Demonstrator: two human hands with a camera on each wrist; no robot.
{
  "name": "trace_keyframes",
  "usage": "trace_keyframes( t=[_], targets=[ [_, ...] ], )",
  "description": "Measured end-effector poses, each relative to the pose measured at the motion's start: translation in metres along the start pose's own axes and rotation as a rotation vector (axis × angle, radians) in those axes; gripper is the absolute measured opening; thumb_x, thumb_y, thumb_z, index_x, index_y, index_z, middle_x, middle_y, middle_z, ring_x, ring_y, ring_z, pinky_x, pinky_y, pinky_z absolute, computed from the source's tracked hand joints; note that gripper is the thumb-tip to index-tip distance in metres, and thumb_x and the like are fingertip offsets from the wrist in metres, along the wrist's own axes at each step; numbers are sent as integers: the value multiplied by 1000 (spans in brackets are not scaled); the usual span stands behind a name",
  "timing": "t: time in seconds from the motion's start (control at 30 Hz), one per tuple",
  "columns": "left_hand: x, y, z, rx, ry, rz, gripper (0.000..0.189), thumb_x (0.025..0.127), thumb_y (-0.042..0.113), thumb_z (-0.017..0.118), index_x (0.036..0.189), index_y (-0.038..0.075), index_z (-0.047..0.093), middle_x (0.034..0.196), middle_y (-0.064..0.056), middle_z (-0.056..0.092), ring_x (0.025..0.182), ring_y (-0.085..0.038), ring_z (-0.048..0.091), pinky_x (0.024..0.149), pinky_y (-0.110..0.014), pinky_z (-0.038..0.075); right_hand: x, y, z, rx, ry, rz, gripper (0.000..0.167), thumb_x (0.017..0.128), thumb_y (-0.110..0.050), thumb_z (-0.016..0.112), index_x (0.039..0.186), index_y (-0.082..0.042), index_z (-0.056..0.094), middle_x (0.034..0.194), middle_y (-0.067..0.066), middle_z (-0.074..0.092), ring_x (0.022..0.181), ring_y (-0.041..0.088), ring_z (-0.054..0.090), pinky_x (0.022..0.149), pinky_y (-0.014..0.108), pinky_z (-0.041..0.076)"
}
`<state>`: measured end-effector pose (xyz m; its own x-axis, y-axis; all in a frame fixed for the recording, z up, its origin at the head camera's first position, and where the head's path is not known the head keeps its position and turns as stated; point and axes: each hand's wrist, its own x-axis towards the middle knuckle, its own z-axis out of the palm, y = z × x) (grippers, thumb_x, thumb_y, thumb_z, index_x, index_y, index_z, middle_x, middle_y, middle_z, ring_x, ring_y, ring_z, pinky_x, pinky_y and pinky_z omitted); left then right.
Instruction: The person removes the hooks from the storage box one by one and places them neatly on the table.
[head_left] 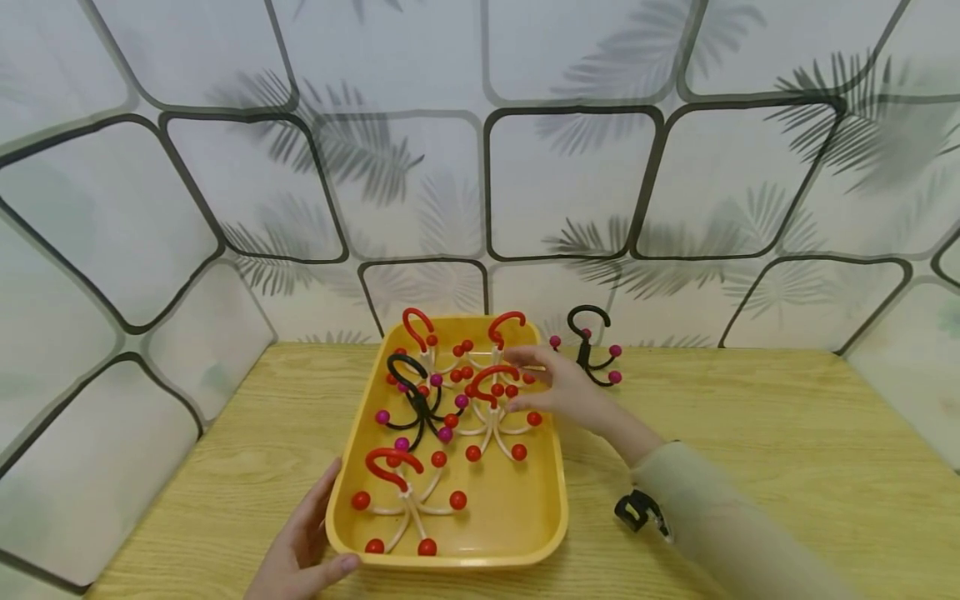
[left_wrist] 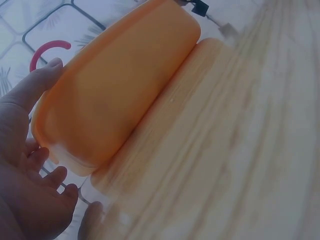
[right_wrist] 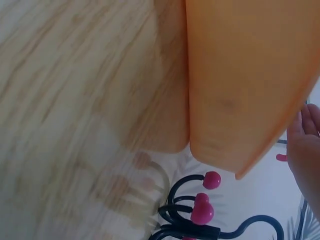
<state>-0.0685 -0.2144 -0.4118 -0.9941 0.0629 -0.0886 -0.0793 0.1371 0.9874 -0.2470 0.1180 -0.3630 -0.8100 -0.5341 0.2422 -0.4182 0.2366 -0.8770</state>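
Right hand: the right hand (head_left: 564,390) reaches over the far right part of the yellow tray (head_left: 540,508); its thumb and fingers are closed in a pinch on the red-hooked white hanger (head_left: 495,408), at the hook end.
Red-hooked white hanger: lies inside the tray, right of centre; white arms spread downward, each ending in a red ball.
Left hand: the left hand (head_left: 303,542) rests at the near left corner of the tray, fingers straight along the outer wall, thumb lying by the front rim; the left wrist view shows the same flat contact (left_wrist: 30,150).
Yellow tray: stands on the wooden table (head_left: 787,433), just before the wall.
Other tray contents: a black hanger with magenta balls (head_left: 416,404) left of centre; another red-hooked hanger (head_left: 405,492) at the near left; two more at the far end, partly overlapping.
Outside the tray: a second black hanger (head_left: 588,346) stands on the table just beyond the right hand, seen close in the right wrist view (right_wrist: 200,210).
Background: patterned wall (head_left: 570,167) with dark-outlined panels and leaf prints.
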Motion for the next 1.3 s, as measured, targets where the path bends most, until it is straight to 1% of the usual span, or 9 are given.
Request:
trace_keyframes(
  t=[0.23,0.4,0.53,0.73,0.83,0.97,1.1,1.2,1.3],
  targets=[
    [0,1,0,0,6,-34,89,85,11,72,154,15,15,157,-16,13,138,-42,21,95,-30,47,7,0,12,-118,-91,76,61,78,-22,80,132,-7,56,128,14,58,116,31,56,100,44,43],
    [-1,2,0,1,5,-23,91,84,9,72,154,14,15,157,-16,13,137,-40,22,94,-26,46,7,-3,18,-204,-90,117,49,78,-21,80,120,-2,62,117,11,65,109,30,59,96,44,46],
    [-1,2,-1,-8,-4,-18,93,83,7,73,154,14,14,157,-16,13,136,-38,22,91,-21,45,6,-3,22,-259,-87,111,44,77,-20,81,115,-4,65,111,5,67,102,24,62,91,37,50],
    [0,2,0,1,7,-67,92,84,12,74,154,16,14,158,-14,13,139,-38,21,96,-30,45,6,-7,25,-320,-88,127,31,80,-21,79,108,-9,71,101,-1,70,91,15,64,83,30,53],
    [1,2,0,4,8,-61,91,84,12,73,154,16,15,158,-14,14,139,-37,21,95,-26,46,6,-8,26,-361,-84,154,26,81,-25,78,103,-11,74,94,-3,72,86,12,65,79,29,53],
    [0,1,0,2,6,-38,90,84,10,72,154,16,15,157,-15,15,137,-36,21,90,-19,45,5,-9,27,-368,-82,180,23,82,-25,77,99,-11,74,89,-5,72,85,10,66,76,28,54],
    [0,2,0,4,8,-44,90,84,11,72,154,16,16,157,-15,15,137,-37,22,94,-26,46,4,-9,27,-355,-69,156,23,82,-23,76,100,-9,74,90,-3,72,83,11,65,76,27,54],
    [0,3,0,11,10,-54,90,85,12,72,154,16,15,157,-15,15,138,-37,22,97,-32,46,4,-8,25,-294,-61,136,25,83,-23,76,101,-5,73,92,0,72,82,12,65,75,27,54],
    [0,3,0,14,9,-56,90,85,12,72,154,16,15,157,-15,15,138,-37,22,95,-27,46,3,-8,22,-215,-53,135,29,83,-23,76,103,-2,73,95,3,72,83,13,65,76,28,54]
  ],
)
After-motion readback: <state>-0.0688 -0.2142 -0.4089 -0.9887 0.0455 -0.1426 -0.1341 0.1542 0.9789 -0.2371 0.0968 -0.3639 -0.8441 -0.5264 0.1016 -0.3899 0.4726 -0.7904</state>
